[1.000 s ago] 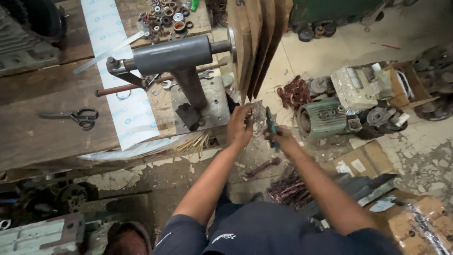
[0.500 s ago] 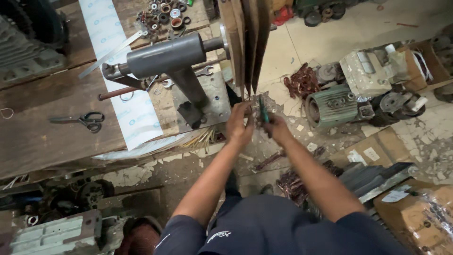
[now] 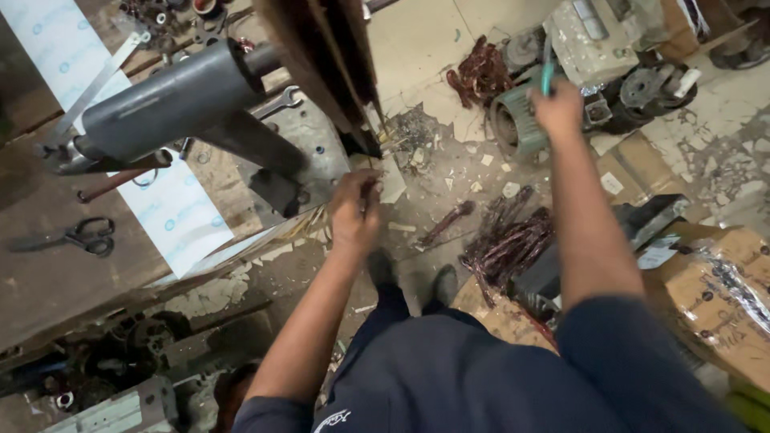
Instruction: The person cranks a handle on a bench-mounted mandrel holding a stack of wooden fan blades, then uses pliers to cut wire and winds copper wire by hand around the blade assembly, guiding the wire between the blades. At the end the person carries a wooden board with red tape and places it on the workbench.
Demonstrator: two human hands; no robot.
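Two hands apart: scissors (image 3: 80, 235) on bench, motor (image 3: 521, 120) nr right.

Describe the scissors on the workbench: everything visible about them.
The scissors are dark, seemingly metal, with two looped handles at the right and blades pointing left, apparently closed. They lie flat on the worn wooden bench, left of a white sheet. Nothing touches them but the bench; both hands are well away.

worn brown wooden workbench (image 3: 48, 273) at left w/ black-handled scissors (image 3: 84, 236) & a white plastic sheet strip (image 3: 172, 212). cracked, dusty pale concrete floor (image 3: 425, 48) w/ scattered debris, reddish copper wire bundles (image 3: 505, 240), brown cardboard boxes (image 3: 706, 289) at right.
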